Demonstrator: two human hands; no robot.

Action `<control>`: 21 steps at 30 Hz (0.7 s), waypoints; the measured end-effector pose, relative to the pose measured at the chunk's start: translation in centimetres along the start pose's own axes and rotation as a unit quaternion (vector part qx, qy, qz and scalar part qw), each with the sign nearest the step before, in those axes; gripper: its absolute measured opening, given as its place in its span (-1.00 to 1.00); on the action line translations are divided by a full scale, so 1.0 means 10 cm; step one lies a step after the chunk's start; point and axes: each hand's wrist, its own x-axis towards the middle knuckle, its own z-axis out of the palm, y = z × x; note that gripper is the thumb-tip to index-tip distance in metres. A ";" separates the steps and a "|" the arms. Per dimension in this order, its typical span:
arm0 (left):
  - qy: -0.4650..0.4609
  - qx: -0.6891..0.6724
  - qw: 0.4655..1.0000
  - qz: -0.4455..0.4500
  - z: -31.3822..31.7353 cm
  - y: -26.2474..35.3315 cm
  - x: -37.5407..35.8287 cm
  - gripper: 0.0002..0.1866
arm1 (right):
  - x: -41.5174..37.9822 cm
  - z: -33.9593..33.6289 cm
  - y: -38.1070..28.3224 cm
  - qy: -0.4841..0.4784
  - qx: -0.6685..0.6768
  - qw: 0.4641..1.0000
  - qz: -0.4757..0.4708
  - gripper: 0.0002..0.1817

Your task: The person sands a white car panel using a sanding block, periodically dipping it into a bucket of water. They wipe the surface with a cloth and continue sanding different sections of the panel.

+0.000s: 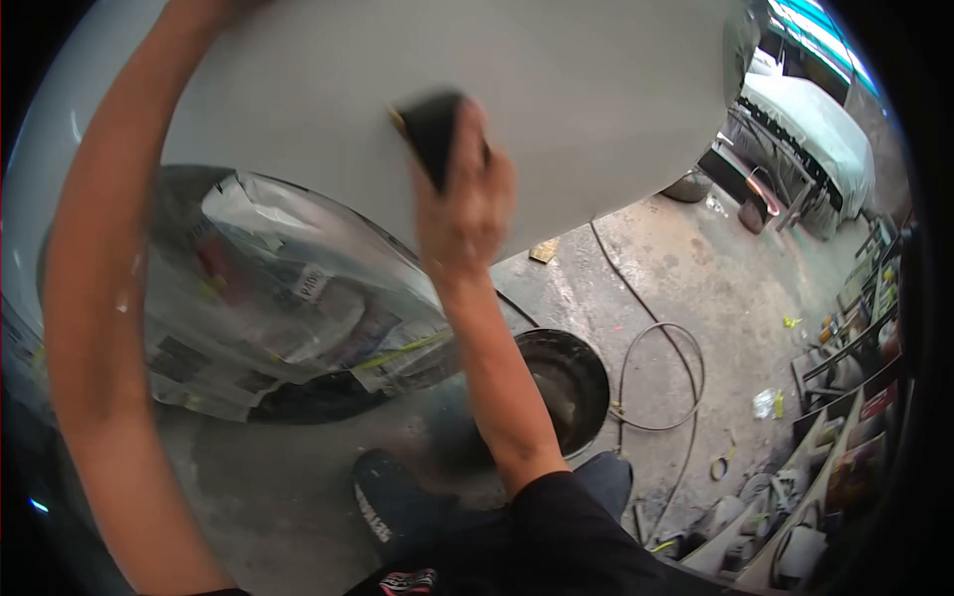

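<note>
My right hand (467, 204), slightly blurred, is closed around a black sanding block (433, 131) with a yellowish edge. The block lies against a smooth grey car body panel (596, 109) that fills the upper part of the view. My left arm reaches up along the left side, and only a blurred bit of my left hand (224, 8) shows at the top edge; its fingers are hidden. Below the panel, plastic and paper masking (288, 288) covers a rounded part of the car.
A black bucket (586, 392) stands on the floor by my legs. A dark hose (681, 372) loops over the concrete to its right. Car parts and clutter (845, 457) line the right side. A plastic-covered car (810, 124) stands farther back.
</note>
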 end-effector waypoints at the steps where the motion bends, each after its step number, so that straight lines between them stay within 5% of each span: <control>1: -0.002 -0.009 1.000 -0.005 -0.03 0.01 0.00 -0.59 | -0.21 -0.08 0.10 -0.004 -0.002 0.999 0.032 -0.06; 6: -0.027 0.012 0.999 -0.029 -0.13 0.10 0.06 -0.56 | 0.05 0.08 -0.19 0.008 -0.027 0.993 0.114 -0.07; 9: -0.025 0.017 0.999 -0.028 -0.09 0.11 0.02 -0.56 | 0.36 0.01 -0.30 -0.053 -0.009 0.996 0.075 -0.04; 12: -0.013 0.018 0.999 -0.025 -0.03 0.09 0.04 -0.57 | -0.42 -0.19 0.30 -0.019 -0.006 1.000 -0.016 -0.01; 15: -0.025 0.010 0.999 -0.045 -0.06 0.11 0.03 -0.56 | -1.41 -0.52 0.83 -0.044 -0.008 0.998 0.036 -0.10; 19: -0.039 -0.001 0.996 -0.085 -0.15 0.30 0.08 -0.56 | -0.65 -0.15 0.32 0.001 -0.021 1.000 0.002 -0.11; 21: -0.022 0.029 0.998 -0.044 -0.09 0.22 0.04 -0.57 | -0.12 -0.06 -0.21 -0.095 0.015 0.995 -0.018 0.02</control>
